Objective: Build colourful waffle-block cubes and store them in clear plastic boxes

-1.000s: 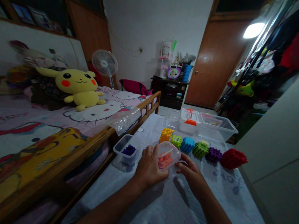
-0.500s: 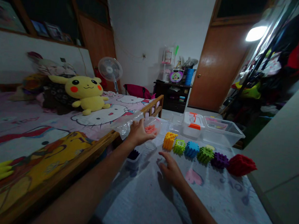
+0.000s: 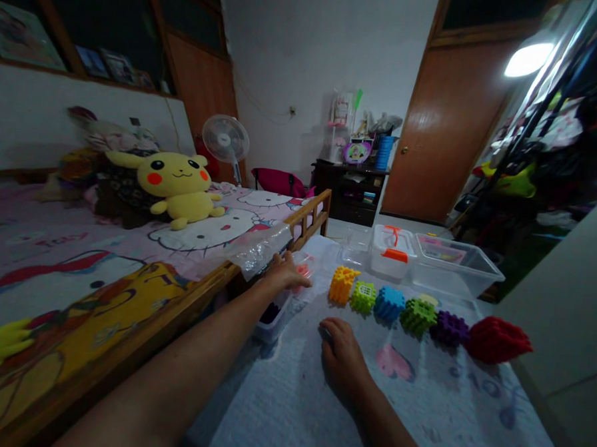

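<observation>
My left hand reaches to the edge of the bed table, thumb and fingers around a clear plastic container with coral-pink pieces in it. Just below that hand stands a translucent tub holding dark purple pieces, partly hidden by my forearm. On the pale sheet lies my right hand, empty, its fingers loosely bent and the thumb apart. Beyond it runs a row of interlocking-block cubes: orange, lime, blue, green, purple and a longer red one.
Behind the row stand a lidded clear box with orange clasps and an open clear bin. Crumpled clear plastic lies over the wooden bed rail. A yellow plush toy sits on the bed to the left.
My left hand and the coral-filled container have come lower and nearer the tub. My right hand has settled onto the sheet, its pointing forefinger now bent. The view has shifted slightly.
</observation>
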`<state>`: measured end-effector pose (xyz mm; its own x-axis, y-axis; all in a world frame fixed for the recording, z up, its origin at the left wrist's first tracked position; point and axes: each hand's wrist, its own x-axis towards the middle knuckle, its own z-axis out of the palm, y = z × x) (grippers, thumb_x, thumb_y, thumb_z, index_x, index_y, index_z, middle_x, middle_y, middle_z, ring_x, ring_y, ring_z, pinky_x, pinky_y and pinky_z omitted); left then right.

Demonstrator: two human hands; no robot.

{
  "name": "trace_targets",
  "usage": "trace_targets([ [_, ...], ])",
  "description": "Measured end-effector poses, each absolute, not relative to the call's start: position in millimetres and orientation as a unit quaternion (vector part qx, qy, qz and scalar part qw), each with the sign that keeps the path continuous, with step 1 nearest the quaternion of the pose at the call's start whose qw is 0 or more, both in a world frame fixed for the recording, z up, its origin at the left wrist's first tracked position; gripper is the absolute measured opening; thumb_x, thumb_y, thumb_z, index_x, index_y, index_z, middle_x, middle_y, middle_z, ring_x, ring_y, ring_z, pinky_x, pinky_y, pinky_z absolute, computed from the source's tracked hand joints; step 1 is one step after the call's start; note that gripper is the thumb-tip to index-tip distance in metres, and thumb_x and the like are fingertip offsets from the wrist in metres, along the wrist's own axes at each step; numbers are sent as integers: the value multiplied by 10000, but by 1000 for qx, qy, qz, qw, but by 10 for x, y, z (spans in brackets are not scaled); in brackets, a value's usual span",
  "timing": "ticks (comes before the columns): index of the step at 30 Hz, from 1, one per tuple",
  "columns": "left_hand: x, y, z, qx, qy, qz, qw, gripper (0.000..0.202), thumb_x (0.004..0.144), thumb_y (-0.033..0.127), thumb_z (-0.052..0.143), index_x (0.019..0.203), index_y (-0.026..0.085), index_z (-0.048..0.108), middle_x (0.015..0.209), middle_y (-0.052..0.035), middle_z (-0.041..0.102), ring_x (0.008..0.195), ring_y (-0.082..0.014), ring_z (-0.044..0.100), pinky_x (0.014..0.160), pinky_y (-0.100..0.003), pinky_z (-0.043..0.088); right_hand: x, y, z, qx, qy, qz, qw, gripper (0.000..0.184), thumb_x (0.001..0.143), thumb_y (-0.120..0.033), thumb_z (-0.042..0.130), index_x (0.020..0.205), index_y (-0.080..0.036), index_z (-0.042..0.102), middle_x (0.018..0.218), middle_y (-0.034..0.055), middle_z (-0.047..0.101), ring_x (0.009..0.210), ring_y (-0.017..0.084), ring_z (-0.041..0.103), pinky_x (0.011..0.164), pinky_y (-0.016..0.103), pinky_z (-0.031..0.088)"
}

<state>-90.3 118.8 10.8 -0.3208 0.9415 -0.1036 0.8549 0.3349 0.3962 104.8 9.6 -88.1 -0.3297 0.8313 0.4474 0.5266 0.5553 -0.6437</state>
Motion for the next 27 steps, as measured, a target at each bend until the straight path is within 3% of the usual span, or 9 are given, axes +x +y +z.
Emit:
trace_targets([
  [7, -925, 1220, 218, 554, 811, 67, 176, 1306, 286, 638, 843, 1421, 187, 378, 1528, -249, 302, 1329, -488, 373, 999, -491, 391, 1054, 81, -828, -419, -796, 204, 387, 343, 761, -35, 460, 991, -205, 650, 1066, 100, 655, 1031, 239, 571, 940, 402, 468],
  [10, -914, 1265, 248, 567, 804, 64, 165, 1232, 344, 667, 816, 1406, 197, 403, 1506, -236, 364, 1335, -459, 385, 993, -482, 392, 1059, 83, -818, -421, -794, 212, 385, 335, 751, -35, 466, 972, -204, 653, 1046, 96, 655, 1018, 236, 574, 936, 393, 466],
  [16, -888, 1331, 287, 588, 789, 50, 172, 1083, 422, 541, 840, 1355, 139, 465, 1370, -261, 529, 1221, -437, 524, 948, -476, 429, 1066, 84, -803, -423, -788, 218, 391, 337, 754, -29, 463, 975, -204, 648, 1037, 95, 654, 1015, 231, 574, 929, 374, 467],
  [22, -748, 1382, 414, 608, 779, 101, 110, 1003, 454, 503, 841, 1323, 147, 487, 1385, -270, 502, 1303, -486, 407, 1052, -612, 265, 1064, 100, -830, -419, -779, 222, 410, 336, 743, -25, 468, 956, -210, 650, 1003, 86, 661, 984, 224, 588, 904, 366, 481],
  [24, -653, 1408, 448, 638, 740, 174, 119, 857, 525, 432, 815, 1285, 165, 521, 1392, -223, 511, 1313, -442, 411, 1074, -562, 276, 1061, 109, -844, -419, -774, 231, 415, 323, 762, -39, 471, 970, -205, 654, 1011, 91, 666, 990, 224, 596, 905, 364, 485],
  [27, -484, 1454, 484, 666, 685, 248, 159, 600, 662, 294, 728, 1231, 185, 571, 1364, -134, 559, 1302, -327, 457, 1097, -401, 311, 1081, 138, -819, -430, -753, 253, 429, 308, 786, -65, 470, 990, -195, 661, 1014, 98, 681, 979, 223, 621, 900, 361, 492],
])
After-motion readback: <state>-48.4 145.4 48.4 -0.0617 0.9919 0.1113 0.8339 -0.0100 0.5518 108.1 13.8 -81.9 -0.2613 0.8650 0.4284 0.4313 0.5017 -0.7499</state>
